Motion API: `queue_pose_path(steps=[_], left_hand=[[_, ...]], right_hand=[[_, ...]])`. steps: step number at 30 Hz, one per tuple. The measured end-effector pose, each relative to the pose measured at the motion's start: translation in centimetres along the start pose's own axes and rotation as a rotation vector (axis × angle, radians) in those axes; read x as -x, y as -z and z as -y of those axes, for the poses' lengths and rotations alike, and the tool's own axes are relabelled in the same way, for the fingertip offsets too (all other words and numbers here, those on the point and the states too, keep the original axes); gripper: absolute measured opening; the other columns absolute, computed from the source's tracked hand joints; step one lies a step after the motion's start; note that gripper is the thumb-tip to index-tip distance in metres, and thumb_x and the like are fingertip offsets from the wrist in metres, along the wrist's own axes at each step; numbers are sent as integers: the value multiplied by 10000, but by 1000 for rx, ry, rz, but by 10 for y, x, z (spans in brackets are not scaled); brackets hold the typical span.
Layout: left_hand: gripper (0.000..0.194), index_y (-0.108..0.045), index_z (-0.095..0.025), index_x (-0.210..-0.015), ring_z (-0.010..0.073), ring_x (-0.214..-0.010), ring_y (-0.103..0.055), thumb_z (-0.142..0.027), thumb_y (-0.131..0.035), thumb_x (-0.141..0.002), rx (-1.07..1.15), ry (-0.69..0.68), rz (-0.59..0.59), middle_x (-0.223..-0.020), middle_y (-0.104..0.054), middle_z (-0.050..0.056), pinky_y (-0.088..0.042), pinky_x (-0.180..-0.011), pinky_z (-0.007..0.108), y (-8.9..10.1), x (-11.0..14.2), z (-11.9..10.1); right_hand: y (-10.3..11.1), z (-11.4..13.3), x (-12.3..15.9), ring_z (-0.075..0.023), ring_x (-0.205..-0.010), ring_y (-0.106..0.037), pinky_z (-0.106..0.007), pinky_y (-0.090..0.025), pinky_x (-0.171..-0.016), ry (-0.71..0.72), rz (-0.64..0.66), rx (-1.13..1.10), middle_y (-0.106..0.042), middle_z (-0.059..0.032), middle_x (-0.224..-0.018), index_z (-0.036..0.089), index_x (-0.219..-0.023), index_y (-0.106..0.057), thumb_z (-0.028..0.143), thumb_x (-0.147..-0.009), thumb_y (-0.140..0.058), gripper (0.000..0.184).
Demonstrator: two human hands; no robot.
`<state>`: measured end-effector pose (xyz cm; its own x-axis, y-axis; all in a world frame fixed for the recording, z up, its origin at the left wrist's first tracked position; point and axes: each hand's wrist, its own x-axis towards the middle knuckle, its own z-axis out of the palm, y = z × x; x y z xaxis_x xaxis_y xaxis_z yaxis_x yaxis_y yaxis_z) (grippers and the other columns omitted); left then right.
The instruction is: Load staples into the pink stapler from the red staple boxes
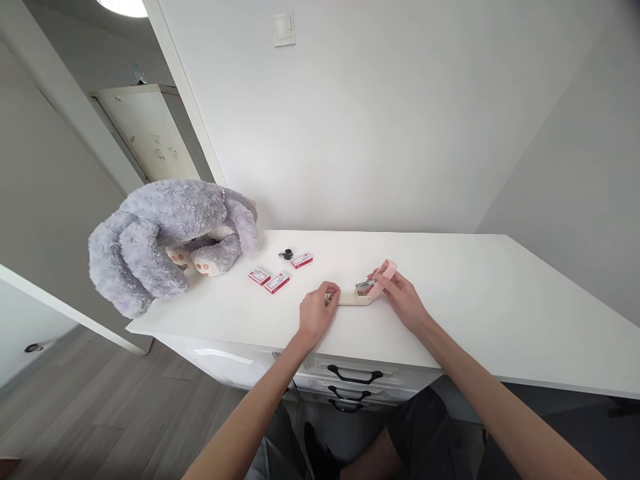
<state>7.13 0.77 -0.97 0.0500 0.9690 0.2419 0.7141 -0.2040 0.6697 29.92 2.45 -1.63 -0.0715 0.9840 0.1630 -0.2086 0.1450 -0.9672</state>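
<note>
An opened stapler (354, 300) lies on the white countertop, its cream base flat and its pink top cover swung up to the right. The metal magazine shows between the two parts. My left hand (316, 311) is closed around the left end of the base, with fingertips pinching it. The raised pink cover is between the thumb and fingers of my right hand (403, 301). Farther left are three small red-and-white boxes, one at the back (301, 261), one at the left (259, 277) and one in front (277, 283). Beside the back box sits a small black object (286, 254).
A large grey-purple plush toy (175, 213) slumps on the left end of the countertop (475, 293). A wall with a light switch (284, 29) rises behind. Drawers with black handles (355, 375) are below the front edge, and a doorway opens at the left.
</note>
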Motion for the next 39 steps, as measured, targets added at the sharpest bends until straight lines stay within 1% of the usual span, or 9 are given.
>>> queue_pose_path(steps=[2,5,10,15,20,25,29,34,39], left_hand=[[173,-666,-297,-1072,160,-707,-671,-325,-526,-975,-17,12,-10,-1073,-773,-24,-467,-714,305,1,1,2],[211,-655,-278,-1105,171,-732,-666,-319,-482,-992,-37,8,-16,-980,-755,-2,-458,-709,304,2,1,3],[244,-632,-249,-1154,179,-750,-659,-338,-467,-998,-40,-60,-10,-947,-716,18,-469,-735,318,1,2,3],[247,-587,-251,-1183,143,-696,-636,-369,-448,-1016,-24,-128,-5,-1173,-691,30,-483,-730,323,3,4,3],[262,-523,-254,-1239,120,-693,-633,-383,-444,-1025,6,-178,-20,-1409,-563,68,-510,-754,334,2,6,2],[294,-459,-217,-1268,187,-918,-655,-398,-384,-1049,82,-126,-197,-1314,-566,116,-522,-841,368,3,2,6],[273,-506,-165,-1215,286,-1171,-579,-292,-344,-1037,-73,-180,-351,-1279,-567,177,-456,-1043,487,16,-5,22],[411,-508,-96,-1312,412,-1431,-379,-142,-442,-908,-414,-224,-358,-1447,-496,253,-299,-1163,623,45,-3,56],[435,-521,-105,-1329,427,-1429,-380,-170,-466,-902,-521,-234,-291,-1312,-618,223,-267,-1179,627,63,6,76]], right_hand=[[3,2,5,-291,-1240,-569,-439,-476,-1048,34,-6,59,-636,-88,-1196,224,-972,-669,582,-880,-720,373],[10,7,13,-284,-1193,-589,-417,-485,-1015,50,-1,157,-648,-90,-1217,219,-934,-675,603,-869,-724,392],[29,15,25,-287,-1102,-659,-404,-538,-895,-27,-25,232,-692,-100,-1250,245,-1073,-671,576,-805,-800,445],[46,12,27,-293,-1023,-716,-417,-564,-821,-101,-32,308,-749,-92,-1189,268,-1120,-651,568,-754,-834,507],[51,3,25,-296,-1074,-711,-437,-553,-882,-100,-29,390,-755,-90,-1179,261,-1143,-645,559,-751,-834,527],[50,2,25,-301,-1127,-697,-456,-538,-937,-89,-27,439,-755,-93,-1181,262,-1149,-645,551,-768,-820,509],[51,0,26,-301,-1144,-692,-470,-526,-978,-72,-37,452,-751,-92,-1190,267,-1137,-646,539,-774,-814,484],[50,-1,26,-301,-1162,-687,-474,-518,-1002,-78,-20,474,-746,-94,-1207,271,-1141,-639,545,-792,-802,473],[50,-4,26,-315,-1250,-636,-495,-486,-1054,-17,-75,487,-684,-115,-1331,264,-1198,-626,578,-796,-790,536]])
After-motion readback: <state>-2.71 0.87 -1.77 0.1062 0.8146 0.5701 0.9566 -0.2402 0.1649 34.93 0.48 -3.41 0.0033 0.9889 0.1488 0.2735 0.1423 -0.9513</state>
